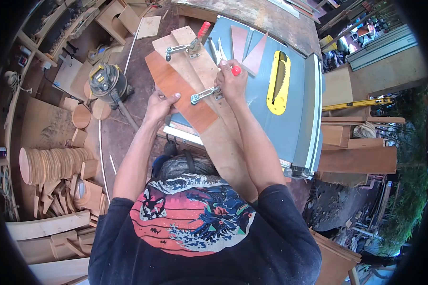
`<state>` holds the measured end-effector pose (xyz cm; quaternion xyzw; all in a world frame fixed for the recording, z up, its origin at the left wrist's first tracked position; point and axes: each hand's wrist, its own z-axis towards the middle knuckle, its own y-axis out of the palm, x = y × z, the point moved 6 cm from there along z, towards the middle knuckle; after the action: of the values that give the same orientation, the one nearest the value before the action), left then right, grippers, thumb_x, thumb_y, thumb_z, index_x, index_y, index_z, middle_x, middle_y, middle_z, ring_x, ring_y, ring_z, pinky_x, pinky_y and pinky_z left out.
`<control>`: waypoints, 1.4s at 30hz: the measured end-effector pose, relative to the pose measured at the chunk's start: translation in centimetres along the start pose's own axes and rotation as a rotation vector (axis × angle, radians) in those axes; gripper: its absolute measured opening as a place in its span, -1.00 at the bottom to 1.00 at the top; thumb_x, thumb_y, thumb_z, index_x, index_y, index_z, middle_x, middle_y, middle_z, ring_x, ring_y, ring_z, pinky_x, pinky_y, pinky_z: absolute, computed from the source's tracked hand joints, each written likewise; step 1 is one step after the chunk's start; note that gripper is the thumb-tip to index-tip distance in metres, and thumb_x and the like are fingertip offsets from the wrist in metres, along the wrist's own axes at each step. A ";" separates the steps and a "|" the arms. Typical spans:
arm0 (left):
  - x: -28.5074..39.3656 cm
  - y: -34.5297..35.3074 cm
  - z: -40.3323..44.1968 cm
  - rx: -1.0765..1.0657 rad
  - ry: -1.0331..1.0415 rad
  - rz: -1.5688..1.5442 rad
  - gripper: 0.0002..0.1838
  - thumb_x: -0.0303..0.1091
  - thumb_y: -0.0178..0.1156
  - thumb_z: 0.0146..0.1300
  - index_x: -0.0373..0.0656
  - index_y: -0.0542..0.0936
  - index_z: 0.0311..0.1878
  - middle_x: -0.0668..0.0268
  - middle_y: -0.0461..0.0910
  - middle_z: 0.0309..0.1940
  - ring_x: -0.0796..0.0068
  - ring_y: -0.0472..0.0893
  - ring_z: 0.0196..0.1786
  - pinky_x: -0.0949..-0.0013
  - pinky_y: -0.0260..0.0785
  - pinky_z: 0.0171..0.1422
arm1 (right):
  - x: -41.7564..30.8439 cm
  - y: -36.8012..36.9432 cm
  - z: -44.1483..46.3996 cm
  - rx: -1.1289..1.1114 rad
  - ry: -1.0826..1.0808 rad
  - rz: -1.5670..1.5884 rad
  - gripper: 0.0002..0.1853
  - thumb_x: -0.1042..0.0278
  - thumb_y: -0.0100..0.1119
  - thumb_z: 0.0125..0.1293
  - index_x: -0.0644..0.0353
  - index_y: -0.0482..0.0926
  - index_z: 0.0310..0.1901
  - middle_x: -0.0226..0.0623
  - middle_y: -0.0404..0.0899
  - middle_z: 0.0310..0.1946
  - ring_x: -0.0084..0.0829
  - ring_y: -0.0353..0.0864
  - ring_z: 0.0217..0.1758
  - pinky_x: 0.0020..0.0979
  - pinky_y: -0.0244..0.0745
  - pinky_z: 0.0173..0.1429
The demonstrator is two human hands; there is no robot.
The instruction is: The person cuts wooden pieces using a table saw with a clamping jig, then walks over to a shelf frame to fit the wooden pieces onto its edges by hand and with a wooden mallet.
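Board: the reddish board (178, 88) is lying slantwise in the upper centre of the frame, its upper-right edge running along the pale plank (229, 152).
Left hand: the left hand (160, 108) is grasping the board's lower-left edge, the thumb pressing on top; the other fingers are mostly hiding below.
Right hand: the right hand (232, 81) is clenching around the red handle (236, 70) of the lower clamp (205, 95).
Lower clamp: its arm is reaching over the board at the frame's centre; whether the tip is pressing firmly, one cannot tell.
Upper clamp: the upper clamp (193, 46) is standing untouched at top centre, its tip hanging at or just over the board's edge; contact is not showing clearly.
Bench: the grey bench (292, 135) is supporting the plank, with two wedges (256, 54) lying at upper right.
Blade: the toothed blade (282, 80) is showing in its yellow insert (277, 102), right of the right hand; whether it is spinning, one cannot tell.
Hazard, shift: a loosely seating clamp tip could be letting the board skew along the plank.
Hazard, pinch: a left thumb straying under the clamp arm could be getting caught.
Hazard, cut: a right hand slipping off the handle could be swinging toward the blade.
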<state>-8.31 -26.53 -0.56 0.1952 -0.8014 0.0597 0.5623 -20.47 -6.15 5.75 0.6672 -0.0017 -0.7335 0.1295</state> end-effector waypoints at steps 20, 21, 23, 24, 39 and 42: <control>-0.3 -0.3 0.2 0.065 -0.036 0.056 -0.44 -0.30 0.46 0.27 -0.43 0.41 0.16 0.06 0.62 -0.09 0.33 0.70 -0.17 0.33 0.62 -0.22 | -0.2 0.3 -0.5 -0.050 -0.175 -0.130 -0.72 0.29 0.18 0.53 0.27 0.46 -0.32 -0.44 0.37 -0.68 -0.60 0.37 -0.67 -0.45 0.39 -0.55; -0.3 -0.3 0.2 0.056 -0.036 0.043 -0.43 -0.30 0.46 0.27 -0.43 0.41 0.16 0.06 0.62 -0.08 0.32 0.70 -0.17 0.33 0.62 -0.22 | -0.2 0.2 -0.5 -0.048 -0.189 -0.159 -0.72 0.28 0.19 0.53 0.27 0.47 -0.32 -0.43 0.39 -0.68 -0.60 0.39 -0.66 -0.45 0.39 -0.55; -0.6 -0.6 0.6 0.064 -0.044 0.070 -0.42 -0.30 0.46 0.27 -0.43 0.41 0.17 0.05 0.62 -0.07 0.32 0.70 -0.16 0.32 0.63 -0.20 | 0.0 0.3 -0.4 -0.050 -0.216 -0.213 -0.73 0.27 0.20 0.52 0.28 0.49 -0.31 -0.42 0.42 -0.67 -0.60 0.42 -0.65 -0.45 0.39 -0.55; -0.9 -0.7 0.8 0.068 -0.049 0.084 -0.42 -0.30 0.46 0.27 -0.44 0.40 0.17 0.05 0.62 -0.07 0.31 0.70 -0.16 0.31 0.63 -0.20 | 0.1 0.3 -0.5 -0.053 -0.256 -0.258 -0.73 0.26 0.20 0.52 0.27 0.50 -0.30 -0.43 0.44 -0.67 -0.60 0.43 -0.64 -0.45 0.39 -0.54; 0.4 -2.8 2.5 0.059 -0.116 -0.001 -0.49 -0.31 0.39 0.31 -0.40 0.42 0.16 0.08 0.68 -0.08 0.35 0.76 -0.17 0.41 0.67 -0.28 | -3.2 1.4 -0.8 -0.592 0.187 0.140 -0.54 0.21 0.30 0.40 0.28 0.49 0.21 -0.26 0.59 -0.24 -0.53 0.59 -0.17 -0.44 0.50 -0.18; 1.3 -5.4 7.0 0.042 -0.078 -0.166 -0.52 -0.28 0.37 0.33 -0.37 0.42 0.14 0.09 0.69 -0.10 0.40 0.75 -0.23 0.47 0.62 -0.33 | -5.5 2.0 2.7 -0.516 0.227 0.217 -0.34 0.18 0.32 0.38 0.27 0.32 0.41 -0.19 0.56 -0.04 -0.44 0.57 0.01 -0.37 0.57 -0.03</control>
<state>-12.80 -33.99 -2.50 0.2748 -0.8023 0.0223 0.5295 -22.35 -7.49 11.80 0.6858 0.1279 -0.6123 0.3720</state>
